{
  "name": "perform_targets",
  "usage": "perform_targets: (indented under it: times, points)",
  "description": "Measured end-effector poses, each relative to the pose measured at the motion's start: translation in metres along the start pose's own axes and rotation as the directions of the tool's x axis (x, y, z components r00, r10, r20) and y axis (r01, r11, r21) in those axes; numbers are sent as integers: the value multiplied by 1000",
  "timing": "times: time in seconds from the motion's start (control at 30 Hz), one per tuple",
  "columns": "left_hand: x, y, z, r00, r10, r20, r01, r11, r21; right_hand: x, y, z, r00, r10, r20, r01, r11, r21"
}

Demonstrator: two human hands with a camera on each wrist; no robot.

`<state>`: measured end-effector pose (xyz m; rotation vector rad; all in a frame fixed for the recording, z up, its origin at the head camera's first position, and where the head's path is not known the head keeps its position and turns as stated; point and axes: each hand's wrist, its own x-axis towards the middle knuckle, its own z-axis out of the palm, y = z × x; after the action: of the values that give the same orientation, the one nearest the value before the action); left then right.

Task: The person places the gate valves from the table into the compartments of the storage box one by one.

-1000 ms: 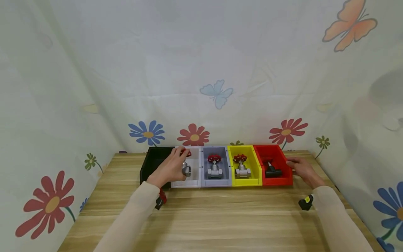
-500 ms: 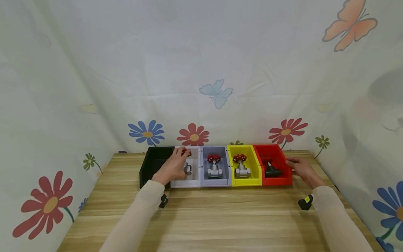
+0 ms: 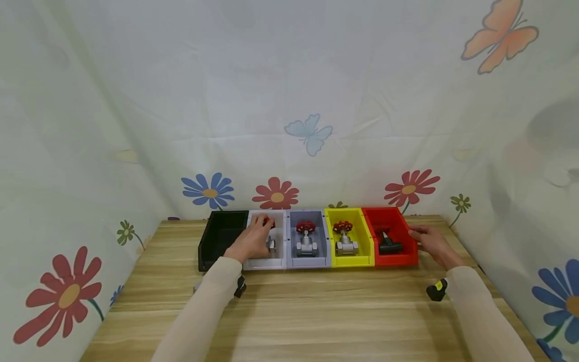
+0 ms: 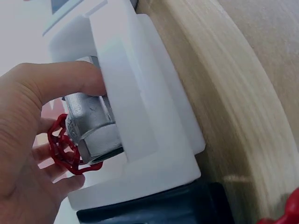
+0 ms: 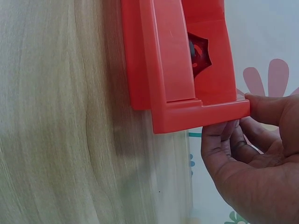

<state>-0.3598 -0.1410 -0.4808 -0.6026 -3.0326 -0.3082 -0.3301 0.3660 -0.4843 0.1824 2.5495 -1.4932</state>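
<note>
In the head view my left hand [image 3: 251, 239] is in the white bin [image 3: 281, 261], holding a silver gate valve [image 3: 271, 245] with a red handwheel. The left wrist view shows the thumb along the silver valve body [image 4: 96, 123] and the fingers around the red handwheel [image 4: 63, 147]. Part of the valve is hidden by the hand and the bin wall. My right hand [image 3: 435, 245] is at the outer side of the red bin [image 3: 398, 260]. In the right wrist view its thumb and fingers [image 5: 222, 149] pinch that bin's side rim.
A grey bin [image 3: 309, 262] and a yellow bin [image 3: 353, 262] each hold a red-wheeled valve. A black valve [image 3: 390, 246] lies in the red bin. Left of the white bin is the black bin [image 3: 221, 236]. A red piece [image 4: 287, 212] lies on the table, partly out of frame.
The left hand and its valve have sunk a little deeper into the white bin, and the forearm has shifted right. The right hand stays at the red bin.
</note>
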Motion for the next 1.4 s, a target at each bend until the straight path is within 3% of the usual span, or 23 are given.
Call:
perform_targets:
  times: [0.4,0.77,1.0,1.4]
  points:
    - [7,4,2,999,1,32,0,1000,-28,1,1,0,1000,3,5,-3,1000,-5]
    - [12,4,3,994,-53,99,57,998,-36,4,2,2,1000,9,-12,-9,1000,-15]
    - [15,3,9,995,-21,97,23,1000,-18,3,2,0,1000,9,-6,-9,1000,-16]
    - [17,6,12,992,-36,119,35,999,17,3,5,-2,1000,-6,3,6,1000,-11]
